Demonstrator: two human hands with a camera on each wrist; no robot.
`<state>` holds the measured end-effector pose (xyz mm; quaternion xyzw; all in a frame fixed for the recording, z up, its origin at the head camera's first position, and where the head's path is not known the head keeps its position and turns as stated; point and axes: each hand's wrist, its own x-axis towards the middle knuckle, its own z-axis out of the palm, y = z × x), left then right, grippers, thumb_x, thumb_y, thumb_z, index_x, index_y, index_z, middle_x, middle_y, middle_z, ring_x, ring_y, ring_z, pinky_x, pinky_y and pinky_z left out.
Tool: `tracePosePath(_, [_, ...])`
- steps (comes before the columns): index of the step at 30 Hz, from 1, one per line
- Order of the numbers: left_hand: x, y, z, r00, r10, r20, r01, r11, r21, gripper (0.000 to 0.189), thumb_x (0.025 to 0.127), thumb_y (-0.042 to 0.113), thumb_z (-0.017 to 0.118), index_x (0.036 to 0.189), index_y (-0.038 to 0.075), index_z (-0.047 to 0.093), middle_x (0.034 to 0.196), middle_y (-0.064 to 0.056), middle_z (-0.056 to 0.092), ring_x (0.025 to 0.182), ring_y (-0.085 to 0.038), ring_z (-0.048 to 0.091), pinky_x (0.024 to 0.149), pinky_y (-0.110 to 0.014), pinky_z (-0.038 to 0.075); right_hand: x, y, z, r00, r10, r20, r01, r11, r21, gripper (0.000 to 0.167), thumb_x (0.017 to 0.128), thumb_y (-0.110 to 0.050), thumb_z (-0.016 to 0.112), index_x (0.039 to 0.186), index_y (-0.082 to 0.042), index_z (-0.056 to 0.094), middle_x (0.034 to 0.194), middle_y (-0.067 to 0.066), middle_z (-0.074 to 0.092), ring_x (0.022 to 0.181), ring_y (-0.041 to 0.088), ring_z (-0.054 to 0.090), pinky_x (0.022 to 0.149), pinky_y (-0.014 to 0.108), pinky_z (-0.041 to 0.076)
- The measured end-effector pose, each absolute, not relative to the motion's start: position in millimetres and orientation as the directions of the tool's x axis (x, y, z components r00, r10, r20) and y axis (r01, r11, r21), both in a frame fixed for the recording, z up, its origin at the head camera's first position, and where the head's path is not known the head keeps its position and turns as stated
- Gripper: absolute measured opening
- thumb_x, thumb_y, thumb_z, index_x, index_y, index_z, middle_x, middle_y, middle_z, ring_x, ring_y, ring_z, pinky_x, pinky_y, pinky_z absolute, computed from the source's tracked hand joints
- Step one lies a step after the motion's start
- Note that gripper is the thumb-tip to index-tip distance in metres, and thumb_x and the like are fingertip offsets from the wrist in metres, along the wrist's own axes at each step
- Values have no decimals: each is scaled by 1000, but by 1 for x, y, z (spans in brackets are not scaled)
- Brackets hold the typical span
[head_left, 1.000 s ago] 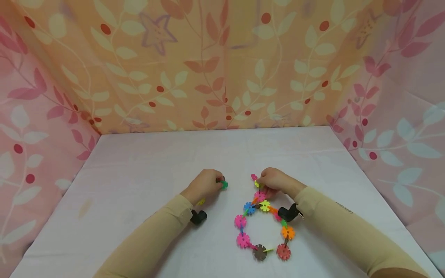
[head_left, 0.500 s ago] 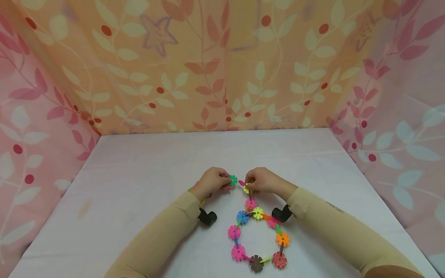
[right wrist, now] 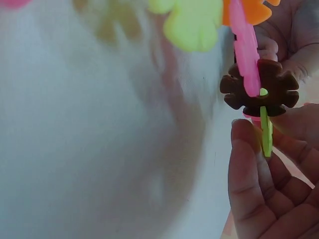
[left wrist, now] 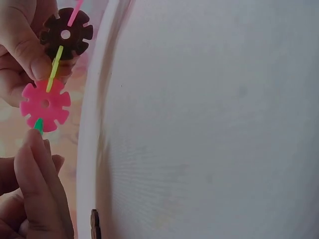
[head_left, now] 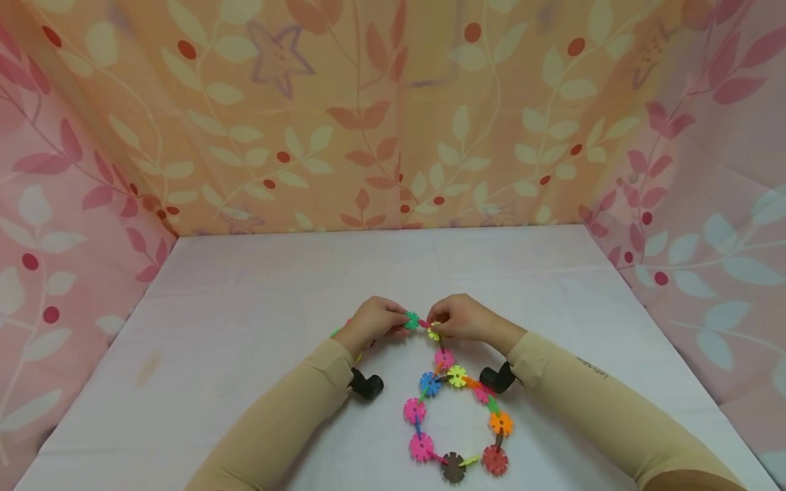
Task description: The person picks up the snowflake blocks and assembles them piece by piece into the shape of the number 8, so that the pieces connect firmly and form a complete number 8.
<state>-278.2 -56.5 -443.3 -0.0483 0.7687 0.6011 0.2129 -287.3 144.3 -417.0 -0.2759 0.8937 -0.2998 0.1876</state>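
My left hand (head_left: pixel 376 320) pinches a green snowflake disc (head_left: pixel 412 320), the end of a short piece partly hidden behind that wrist. Opposite it, my right hand (head_left: pixel 468 319) pinches a yellow snowflake disc (head_left: pixel 434 333) with a pink disc (left wrist: pixel 46 112) beyond it. In the left wrist view, the green disc's edge (left wrist: pixel 39 125) meets a slot in the pink disc; how deep it sits is hard to tell. Below the yellow disc hangs a brown disc (right wrist: pixel 281 89), joined to a chain whose ring of linked discs (head_left: pixel 421 447) lies on the table.
White cloth covers the table (head_left: pixel 276 273), with a floral curtain (head_left: pixel 393 136) behind and pink curtains at both sides. A black wrist camera (head_left: pixel 368 385) sits by the left sleeve, another black camera (head_left: pixel 497 378) by the right.
Both hands have come together in the middle, and the green disc now touches the pink one. The ring of discs has slid slightly left and toward the person.
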Motion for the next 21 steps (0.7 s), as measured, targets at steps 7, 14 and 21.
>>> tracePosePath(7, [-278,-56,-444,-900,190,-392,-341,253,905,15,84,5,62,95,-4,65,76,-7,66,61,-11,63,64,-25,53,-286,140,-416,-758,-640,-126,-445,649,-618,7,80,-8,63,77,-13,67,66,-5,57,61,12,49,56,26,43])
tracePosePath(14, [-276,-55,-441,-897,192,-398,-352,234,906,12,83,3,61,91,-6,64,70,-5,63,56,-9,61,60,-24,52,-285,139,-418,-734,-674,-80,-489,607,-626,14,82,-7,62,70,-14,61,61,-6,54,54,8,48,51,23,42])
tracePosePath(21, [-276,-55,-442,-888,187,-419,-378,222,899,9,82,1,59,87,-5,65,67,-4,61,53,-8,58,57,-22,50,-282,138,-416,-664,-747,44,-625,521,-581,22,80,1,57,62,-11,52,58,-9,44,54,5,42,51,21,37])
